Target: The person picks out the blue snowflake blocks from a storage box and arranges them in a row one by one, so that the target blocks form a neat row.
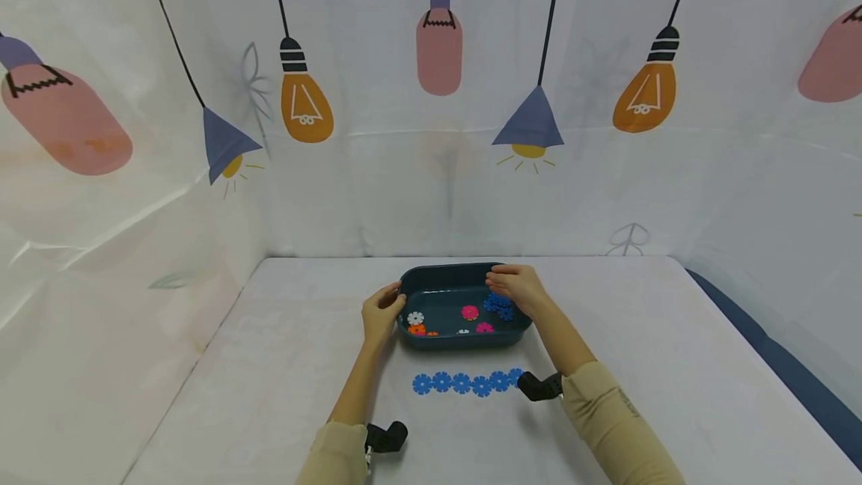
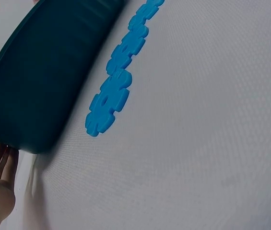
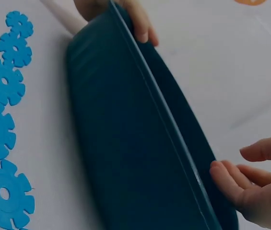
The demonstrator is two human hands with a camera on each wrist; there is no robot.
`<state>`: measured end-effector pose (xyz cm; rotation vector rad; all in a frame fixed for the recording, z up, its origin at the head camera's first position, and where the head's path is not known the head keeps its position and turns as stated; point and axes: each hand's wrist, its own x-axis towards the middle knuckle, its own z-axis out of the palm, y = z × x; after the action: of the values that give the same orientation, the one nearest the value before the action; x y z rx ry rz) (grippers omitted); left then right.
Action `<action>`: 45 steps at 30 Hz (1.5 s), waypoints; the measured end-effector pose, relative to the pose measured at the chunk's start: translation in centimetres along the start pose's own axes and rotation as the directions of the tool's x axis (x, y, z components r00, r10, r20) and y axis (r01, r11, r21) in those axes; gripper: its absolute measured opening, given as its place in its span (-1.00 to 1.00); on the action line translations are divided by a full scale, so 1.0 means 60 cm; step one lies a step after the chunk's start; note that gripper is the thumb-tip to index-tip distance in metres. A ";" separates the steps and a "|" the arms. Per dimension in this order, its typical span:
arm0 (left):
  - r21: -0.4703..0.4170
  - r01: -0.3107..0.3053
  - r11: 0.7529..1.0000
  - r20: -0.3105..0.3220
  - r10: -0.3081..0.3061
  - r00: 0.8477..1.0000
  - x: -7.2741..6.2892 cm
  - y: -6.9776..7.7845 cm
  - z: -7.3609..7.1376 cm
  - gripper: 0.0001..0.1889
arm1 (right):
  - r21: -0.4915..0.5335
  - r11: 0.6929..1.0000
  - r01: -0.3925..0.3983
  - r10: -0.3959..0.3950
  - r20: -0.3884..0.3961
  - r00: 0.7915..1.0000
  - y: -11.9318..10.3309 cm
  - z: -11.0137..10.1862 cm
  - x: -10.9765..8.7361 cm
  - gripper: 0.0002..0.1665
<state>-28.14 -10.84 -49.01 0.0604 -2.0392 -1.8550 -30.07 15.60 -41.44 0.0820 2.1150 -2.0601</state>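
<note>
A dark teal plastic basin (image 1: 458,343) stands on the table, holding loose flower-shaped plastic discs: a blue cluster (image 1: 500,308) at the right, pink discs (image 1: 469,313), a white disc (image 1: 415,318) and orange discs (image 1: 417,329). My left hand (image 1: 382,311) grips the basin's left end, its fingers over the rim in the right wrist view. Over the right end of the basin is my right hand (image 1: 518,287), fingers loosely extended and nothing visible in them. In front of the basin lies a row of joined blue flower discs (image 1: 461,383), its right end partly hidden by the wrist camera.
The basin stands toward the back of the white table (image 1: 303,365). Behind it hangs a white sheet (image 1: 390,193) printed with lamps. Black wrist cameras (image 1: 387,437) stick out from both forearms. A dark blue edge (image 1: 741,320) shows beyond the table's right side.
</note>
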 end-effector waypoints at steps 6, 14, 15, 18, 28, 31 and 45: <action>0.005 -0.019 1.000 0.021 0.018 1.000 -0.016 0.044 -0.007 -0.69 | 0.033 0.994 -0.100 0.102 -0.075 0.992 0.005 0.012 0.029 -0.50; -0.008 -0.022 1.000 0.010 0.022 1.000 -0.008 0.035 -0.005 -0.70 | -0.133 0.980 -0.151 0.127 -0.172 0.977 0.027 0.022 0.055 -0.46; -0.005 -0.017 1.000 0.006 0.017 1.000 -0.005 0.027 -0.004 -0.70 | -0.162 0.975 -0.154 0.124 -0.181 0.976 0.034 0.021 0.065 -0.46; 0.016 -0.011 1.000 -0.002 0.011 1.000 0.003 0.007 -0.002 -0.69 | -0.183 0.976 -0.118 0.089 -0.160 0.983 0.070 0.011 0.104 -0.50; 0.004 -0.001 1.000 0.014 0.001 1.000 -0.009 0.034 -0.007 -0.70 | -0.101 0.990 -0.093 0.090 -0.035 0.995 0.042 0.054 0.062 -0.55; -0.016 -0.003 1.000 0.021 0.003 1.000 -0.018 0.056 -0.009 -0.69 | -0.097 0.994 -0.052 0.046 -0.063 0.997 0.036 0.054 0.055 -0.57; -0.002 -0.009 1.000 0.020 0.009 1.000 -0.025 0.067 -0.007 -0.69 | -0.079 0.991 -0.111 0.111 -0.002 0.994 0.043 0.072 0.059 -0.56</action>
<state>-25.73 -10.31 -45.46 0.0325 -2.0482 -1.8589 -32.73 11.09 -44.65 0.1809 2.1368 -1.9109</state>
